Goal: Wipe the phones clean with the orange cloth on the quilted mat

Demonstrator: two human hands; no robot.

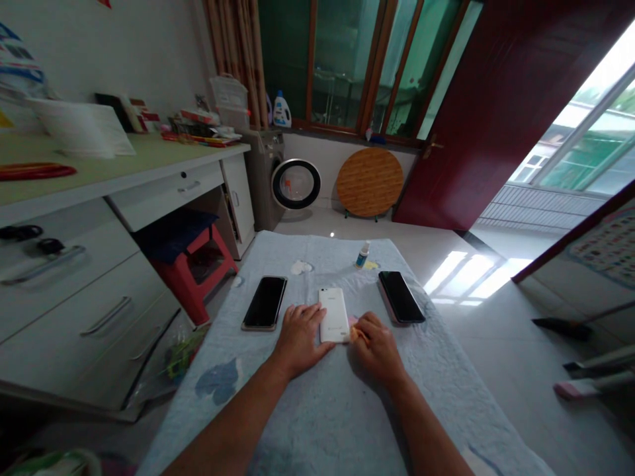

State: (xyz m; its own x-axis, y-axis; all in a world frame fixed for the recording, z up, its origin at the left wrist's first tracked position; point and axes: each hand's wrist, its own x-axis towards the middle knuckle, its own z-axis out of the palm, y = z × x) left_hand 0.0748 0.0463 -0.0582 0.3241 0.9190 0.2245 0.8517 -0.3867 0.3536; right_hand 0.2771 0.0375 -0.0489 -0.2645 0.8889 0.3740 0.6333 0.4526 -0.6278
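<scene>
A white smartphone (334, 317) lies back side up on the cloth-covered table. My left hand (301, 337) holds it along its left side, with the fingers at the upper left edge and the thumb at the bottom corner. Bunched in my right hand (376, 347) is a small orange cloth (358, 332), pressed close to the phone's lower right edge. To the left of my hands rests a dark-screened smartphone (265, 303). Another black smartphone (401, 297) lies to the right. A small spray bottle (363, 254) stands upright beyond the phones.
A light blue patterned cloth (317, 423) covers the table. On the left stand a desk with drawers (173, 188) and a red stool (203, 264). Behind are a washing machine with its round door open (296, 184), a round wooden tabletop (370, 182) and a dark red door (476, 125).
</scene>
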